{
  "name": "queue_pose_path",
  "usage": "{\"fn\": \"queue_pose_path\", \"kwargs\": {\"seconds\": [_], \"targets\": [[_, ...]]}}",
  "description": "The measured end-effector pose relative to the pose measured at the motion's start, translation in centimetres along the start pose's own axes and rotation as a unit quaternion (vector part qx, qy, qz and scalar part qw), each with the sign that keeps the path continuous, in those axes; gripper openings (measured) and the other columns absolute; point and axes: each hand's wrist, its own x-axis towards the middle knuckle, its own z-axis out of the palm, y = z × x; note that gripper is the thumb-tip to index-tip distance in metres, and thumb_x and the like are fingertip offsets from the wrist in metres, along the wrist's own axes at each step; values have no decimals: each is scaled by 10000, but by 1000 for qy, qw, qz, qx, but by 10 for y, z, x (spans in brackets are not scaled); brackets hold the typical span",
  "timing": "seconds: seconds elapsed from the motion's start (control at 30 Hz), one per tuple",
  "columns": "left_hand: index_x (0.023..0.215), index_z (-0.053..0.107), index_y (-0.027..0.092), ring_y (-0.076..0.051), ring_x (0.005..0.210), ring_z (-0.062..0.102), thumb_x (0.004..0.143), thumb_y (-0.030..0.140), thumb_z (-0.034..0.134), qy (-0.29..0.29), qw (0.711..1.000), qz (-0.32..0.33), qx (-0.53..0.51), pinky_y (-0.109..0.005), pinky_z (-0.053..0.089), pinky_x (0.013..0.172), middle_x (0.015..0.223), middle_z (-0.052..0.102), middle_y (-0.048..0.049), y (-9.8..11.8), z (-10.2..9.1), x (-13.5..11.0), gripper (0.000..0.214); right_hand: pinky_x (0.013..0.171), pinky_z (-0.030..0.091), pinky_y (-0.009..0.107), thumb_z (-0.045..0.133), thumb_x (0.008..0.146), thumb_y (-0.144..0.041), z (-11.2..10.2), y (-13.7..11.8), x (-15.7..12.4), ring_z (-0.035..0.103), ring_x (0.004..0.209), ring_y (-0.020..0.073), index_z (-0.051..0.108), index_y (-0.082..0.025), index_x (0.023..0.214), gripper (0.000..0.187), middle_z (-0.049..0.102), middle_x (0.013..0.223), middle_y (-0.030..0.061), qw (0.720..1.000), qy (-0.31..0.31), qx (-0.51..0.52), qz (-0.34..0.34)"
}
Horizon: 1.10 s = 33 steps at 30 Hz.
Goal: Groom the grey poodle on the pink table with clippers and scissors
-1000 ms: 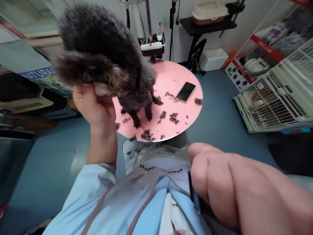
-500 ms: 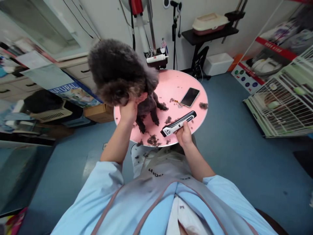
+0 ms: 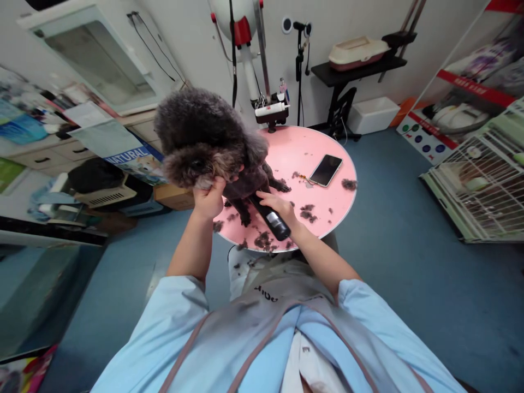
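A dark grey, curly-coated dog (image 3: 200, 125) sits at the left side of a round pink table (image 3: 295, 147). My left hand (image 3: 209, 201) is closed on the dog's muzzle from below. In my right hand (image 3: 280, 210) are black hair clippers (image 3: 275, 222), their back end toward me and their front end against the dog's chest near the front legs. The clippers' blade is hidden by the dog and my fingers. Tufts of cut hair (image 3: 264, 240) lie on the table around its paws.
A phone (image 3: 326, 170) with a beaded strap lies on the table's right part. Behind the table stand a dryer (image 3: 248, 65) on a pole and a small holder with a white tube (image 3: 271, 109). To the right is a wire cage (image 3: 487, 191); drawers and a carrier (image 3: 106, 191) are at left.
My right hand has moved left and turned the clippers, bringing their front end to the dog's chest. My left hand still holds the muzzle. The whole view has shifted slightly.
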Motion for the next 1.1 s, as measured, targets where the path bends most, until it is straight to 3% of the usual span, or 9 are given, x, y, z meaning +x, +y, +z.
{"fn": "queue_pose_path", "kwargs": {"seconds": [0.07, 0.13, 0.33, 0.53, 0.7, 0.87, 1.0, 1.1], "targets": [[954, 733, 227, -208, 842, 719, 808, 463, 709, -6, 1000, 8, -15, -358, 596, 827, 870, 690, -22, 1, -4, 1, 279, 1064, 479, 435, 661, 808, -303, 1, 15, 9, 627, 1195, 215, 687, -233, 957, 166, 645, 1302, 87, 998, -44, -35, -20], [965, 739, 233, -206, 832, 719, 805, 442, 717, -11, 1000, 15, -24, -339, 600, 793, 863, 698, -20, 1, -8, 1, 265, 1047, 495, 440, 585, 869, -276, 3, 28, 8, 624, 1202, 217, 692, -210, 998, 180, 639, 1307, 106, 995, -51, -74, -41], [896, 740, 211, -200, 813, 718, 780, 446, 736, -21, 1000, 1, -13, -308, 593, 763, 862, 717, -20, 2, -11, 1, 262, 981, 550, 364, 660, 843, -312, 14, 34, 2, 640, 1173, 202, 664, -159, 1009, 225, 654, 1270, 141, 971, -10, -153, -182], [857, 723, 204, -200, 790, 720, 769, 480, 735, -27, 999, -11, -19, -282, 589, 698, 825, 708, -19, 12, -5, 6, 290, 943, 560, 384, 590, 873, -289, 11, 43, 6, 658, 1133, 205, 643, -163, 1046, 220, 671, 1224, 152, 973, -15, -183, -138], [842, 714, 182, -222, 810, 719, 755, 526, 729, -27, 999, -41, -6, -328, 597, 752, 784, 698, -35, 18, -2, 10, 355, 939, 560, 381, 672, 785, -365, 5, 36, 9, 676, 1098, 209, 612, -176, 1016, 305, 692, 1182, 146, 969, 29, -163, -183], [763, 694, 169, -260, 885, 715, 747, 596, 700, -24, 998, -64, 0, -374, 592, 814, 720, 685, -51, 23, 0, 14, 427, 946, 554, 377, 631, 809, -328, 1, 39, 13, 686, 1074, 204, 620, -175, 1024, 264, 717, 1116, 128, 971, 15, -170, -166], [692, 673, 170, -269, 880, 716, 730, 628, 696, -39, 996, -82, -4, -387, 596, 808, 686, 679, -55, 25, 0, 18, 460, 921, 571, 365, 681, 785, -342, -1, 44, 8, 684, 1084, 209, 616, -174, 1016, 293, 697, 1171, 145, 964, 44, -180, -193], [681, 665, 163, -279, 950, 702, 727, 638, 695, -30, 997, -65, -12, -408, 580, 857, 706, 673, -62, 26, 1, 20, 479, 944, 568, 379, 648, 838, -342, -3, 48, 7, 672, 1117, 206, 630, -173, 1011, 243, 682, 1216, 149, 962, 8, -201, -186]]}}
